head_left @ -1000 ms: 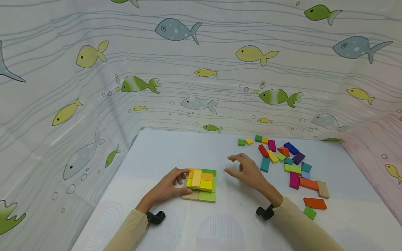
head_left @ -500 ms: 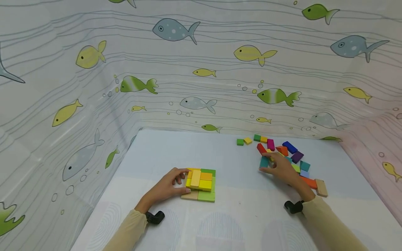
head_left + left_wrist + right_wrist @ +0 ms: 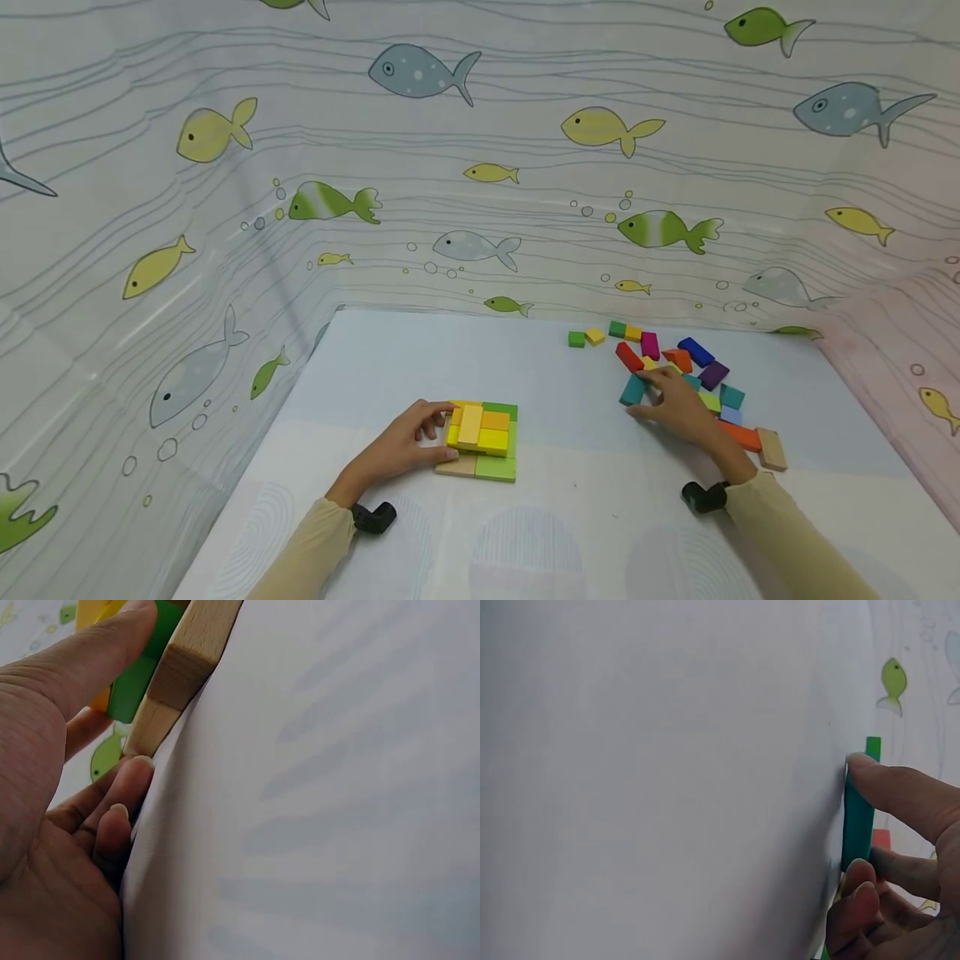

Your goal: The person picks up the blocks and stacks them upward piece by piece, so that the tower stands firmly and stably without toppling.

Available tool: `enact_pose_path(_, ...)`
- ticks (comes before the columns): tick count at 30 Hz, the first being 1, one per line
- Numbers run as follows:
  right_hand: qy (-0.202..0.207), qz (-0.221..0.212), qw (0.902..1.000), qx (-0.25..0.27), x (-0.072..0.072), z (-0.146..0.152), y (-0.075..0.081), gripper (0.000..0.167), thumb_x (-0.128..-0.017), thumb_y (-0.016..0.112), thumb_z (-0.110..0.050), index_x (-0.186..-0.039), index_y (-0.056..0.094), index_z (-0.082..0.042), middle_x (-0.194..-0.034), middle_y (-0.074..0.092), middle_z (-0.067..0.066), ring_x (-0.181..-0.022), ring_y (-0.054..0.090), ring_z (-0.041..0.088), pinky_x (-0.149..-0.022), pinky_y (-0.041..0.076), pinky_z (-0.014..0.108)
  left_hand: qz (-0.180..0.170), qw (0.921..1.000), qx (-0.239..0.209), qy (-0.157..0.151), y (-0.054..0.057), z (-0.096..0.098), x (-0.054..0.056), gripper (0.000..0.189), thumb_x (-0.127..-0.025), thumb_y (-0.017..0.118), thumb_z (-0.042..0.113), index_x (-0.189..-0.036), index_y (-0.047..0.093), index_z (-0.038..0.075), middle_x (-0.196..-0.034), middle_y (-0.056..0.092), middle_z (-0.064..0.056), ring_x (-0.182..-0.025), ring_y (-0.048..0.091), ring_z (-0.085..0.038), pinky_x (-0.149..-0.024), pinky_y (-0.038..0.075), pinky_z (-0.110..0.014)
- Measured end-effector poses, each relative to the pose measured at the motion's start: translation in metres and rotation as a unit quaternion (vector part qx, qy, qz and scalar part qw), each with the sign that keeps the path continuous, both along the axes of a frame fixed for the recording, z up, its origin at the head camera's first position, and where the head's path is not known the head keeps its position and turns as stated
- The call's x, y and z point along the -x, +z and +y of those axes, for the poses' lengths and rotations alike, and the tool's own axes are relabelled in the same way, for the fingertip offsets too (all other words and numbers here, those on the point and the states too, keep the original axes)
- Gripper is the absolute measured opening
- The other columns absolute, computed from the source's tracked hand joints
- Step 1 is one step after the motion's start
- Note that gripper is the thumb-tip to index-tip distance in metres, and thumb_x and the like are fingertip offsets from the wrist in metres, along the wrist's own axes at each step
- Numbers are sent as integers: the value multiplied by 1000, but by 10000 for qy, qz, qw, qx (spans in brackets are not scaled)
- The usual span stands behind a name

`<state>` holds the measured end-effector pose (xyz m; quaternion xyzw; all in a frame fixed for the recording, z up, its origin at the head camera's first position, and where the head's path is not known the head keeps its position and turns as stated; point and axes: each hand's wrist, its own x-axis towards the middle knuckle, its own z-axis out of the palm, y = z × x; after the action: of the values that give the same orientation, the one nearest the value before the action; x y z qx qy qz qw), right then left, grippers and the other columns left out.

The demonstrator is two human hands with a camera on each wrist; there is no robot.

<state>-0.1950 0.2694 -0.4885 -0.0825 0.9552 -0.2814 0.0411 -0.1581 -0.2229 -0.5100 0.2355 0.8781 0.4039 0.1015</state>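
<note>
My left hand [image 3: 405,442] holds the left side of a low stack of blocks [image 3: 492,441], thumb at the near edge and index finger at the far one. Yellow and orange blocks form its upper part, with a pale yellow block [image 3: 470,426] lying across them; green and bare wood blocks make up the base. In the left wrist view the thumb lies along the green blocks [image 3: 135,686], above plain wooden ones [image 3: 184,671]. Over on the right, my right hand [image 3: 678,410] pinches a teal block [image 3: 633,390] between thumb and fingers, close to the table surface.
Loose coloured blocks spread around the right hand, among them a red block [image 3: 629,357], a purple block [image 3: 714,375] and a wooden block [image 3: 772,449]. Small green [image 3: 576,339] and yellow cubes lie farther back. A fish-patterned curtain [image 3: 360,275] bounds the table behind and at both sides.
The right hand has moved right from near the stack to the teal block, which is now turned slightly between its fingers. The left hand has stayed at the stack.
</note>
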Motion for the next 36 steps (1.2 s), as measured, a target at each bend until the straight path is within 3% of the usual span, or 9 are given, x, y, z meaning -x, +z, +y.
enact_pose_path(10,155,26,9999,73,-2,1,0,72,-83,88,-36,-140,59,-3,-114,56,19,-92,55,29,-70,53,35,-15,10000,71,30,1,1,0,73,-86,82,52,-147,51,26,-109,52,2,-92,50,-16,-82,42,-32)
enact_pose_path(14,207,224,9991,288,-5,-7,3,70,-83,88,-34,-139,60,-3,-113,58,15,-89,56,26,-66,52,30,-48,9999,63,63,1,2,0,73,-86,82,51,-147,51,27,-108,52,2,-93,50,-17,-82,42,-32)
enact_pose_path(24,660,667,9931,708,-17,-49,17,64,-81,90,-25,-136,64,-6,-121,60,18,-80,55,19,-62,50,25,-102,9999,-5,54,-1,1,1,73,-85,82,51,-147,51,28,-108,52,2,-92,49,-18,-81,42,-33)
enact_pose_path(36,1177,442,9872,981,-24,-101,24,65,-79,92,-28,-137,65,-14,-121,62,6,-76,55,15,-61,51,25,-52,10000,28,43,0,1,0,74,-86,82,50,-148,51,26,-109,52,2,-92,50,-17,-81,42,-32)
